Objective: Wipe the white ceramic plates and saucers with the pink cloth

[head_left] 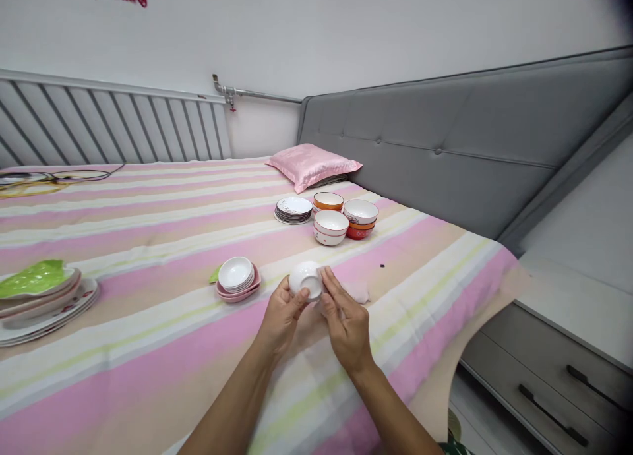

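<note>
Both my hands hold a small white dish turned bottom side toward me, just above the striped bed sheet. My left hand grips its left rim with closed fingers. My right hand pinches its right rim, and a bit of white cloth shows behind that hand. Just left of the dish sits a stack of small white saucers on pink ones, with a green piece poking out beside it.
Farther back stand several red, orange and white bowls and a stack of small plates. A pink pillow lies by the grey headboard. Large plates with a green leaf dish rest at left. A grey nightstand with drawers stands at right.
</note>
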Demonstrator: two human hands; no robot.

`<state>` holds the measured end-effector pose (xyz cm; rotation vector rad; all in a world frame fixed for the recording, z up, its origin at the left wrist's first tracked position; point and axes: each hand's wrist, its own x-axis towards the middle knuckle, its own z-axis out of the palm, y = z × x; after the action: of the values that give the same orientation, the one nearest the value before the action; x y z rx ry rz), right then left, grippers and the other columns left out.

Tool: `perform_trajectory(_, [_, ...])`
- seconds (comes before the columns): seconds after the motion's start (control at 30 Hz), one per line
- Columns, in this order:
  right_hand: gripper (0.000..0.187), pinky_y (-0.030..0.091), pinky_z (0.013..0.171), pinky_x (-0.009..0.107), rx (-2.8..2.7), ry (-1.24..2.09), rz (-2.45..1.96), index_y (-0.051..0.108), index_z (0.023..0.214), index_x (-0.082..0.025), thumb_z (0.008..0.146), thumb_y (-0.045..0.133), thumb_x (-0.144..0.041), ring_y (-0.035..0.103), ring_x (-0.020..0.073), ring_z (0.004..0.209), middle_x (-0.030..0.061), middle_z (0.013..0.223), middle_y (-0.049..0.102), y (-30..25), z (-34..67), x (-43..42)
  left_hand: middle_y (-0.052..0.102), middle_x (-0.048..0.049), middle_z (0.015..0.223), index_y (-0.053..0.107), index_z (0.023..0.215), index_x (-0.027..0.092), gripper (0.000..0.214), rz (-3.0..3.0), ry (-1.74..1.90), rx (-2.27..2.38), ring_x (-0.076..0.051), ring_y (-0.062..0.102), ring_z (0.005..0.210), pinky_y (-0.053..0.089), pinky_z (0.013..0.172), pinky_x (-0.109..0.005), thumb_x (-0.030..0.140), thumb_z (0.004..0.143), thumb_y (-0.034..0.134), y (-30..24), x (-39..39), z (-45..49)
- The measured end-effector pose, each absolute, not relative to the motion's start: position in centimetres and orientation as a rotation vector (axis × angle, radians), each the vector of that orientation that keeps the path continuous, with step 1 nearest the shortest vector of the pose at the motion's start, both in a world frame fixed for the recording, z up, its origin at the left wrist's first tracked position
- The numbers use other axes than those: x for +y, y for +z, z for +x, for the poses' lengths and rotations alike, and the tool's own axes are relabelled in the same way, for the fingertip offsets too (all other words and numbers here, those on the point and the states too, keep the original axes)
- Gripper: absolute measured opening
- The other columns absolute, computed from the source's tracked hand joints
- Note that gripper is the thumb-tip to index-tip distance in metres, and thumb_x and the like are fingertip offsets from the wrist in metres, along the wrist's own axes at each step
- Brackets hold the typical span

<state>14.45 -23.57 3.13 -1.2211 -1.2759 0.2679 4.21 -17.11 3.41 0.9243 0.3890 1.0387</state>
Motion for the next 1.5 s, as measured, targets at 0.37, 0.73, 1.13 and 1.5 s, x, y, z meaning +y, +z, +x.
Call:
perform_trajectory(0.37, [0.031,0.048,0.081,0.032,-0.658,0.804,-0.939,0.052,0.1,-0.019,0.074,0.061,-0.033,0.059,0.019,0.097,0.0081,0.103,0.063,2.5,15.1,-22.3,0.064,-0.0076,0.092,0.061,0.096,0.014,0.028,0.856,0.946,0.364,-0.016,0.058,0.081,0.043,0.075,-0.025,0.019,0.07,0.068,3.7,-17.4,4.1])
perform_trajectory(0.73, [0.037,0.043,0.052,0.019,-0.444,1.139,-0.822,0.051,0.087,-0.019,0.061,0.074,-0.031,0.057,0.0091,0.057,-0.0035,0.071,0.063,3.6,15.1,-22.7,0.059,-0.0087,0.109,0.054,0.118,0.018,0.042,1.0,0.913,0.441,-0.016,0.055,0.084,0.042,0.071,-0.023,0.023,0.077,0.06,3.8,-17.3,3.9])
perform_trajectory(1.13, [0.034,0.047,0.058,0.023,-0.531,1.022,-0.978,0.051,0.089,-0.019,0.069,0.065,-0.041,0.061,0.0127,0.066,0.0017,0.081,0.065,2.8,14.7,-22.4,0.064,-0.0077,0.098,0.059,0.104,0.016,0.032,0.964,0.996,0.469,-0.016,0.058,0.084,0.043,0.073,-0.022,0.021,0.073,0.064,4.1,-17.9,4.6])
perform_trajectory(1.5, [0.033,0.046,0.08,0.032,-0.86,0.89,-1.08,0.061,0.099,-0.017,0.066,0.058,-0.02,0.059,0.0196,0.091,0.005,0.096,0.065,2.4,15.1,-22.4,0.064,-0.0079,0.098,0.059,0.103,0.015,0.027,0.825,0.974,0.473,-0.016,0.061,0.08,0.047,0.068,-0.023,0.021,0.076,0.061,3.4,-17.0,4.2])
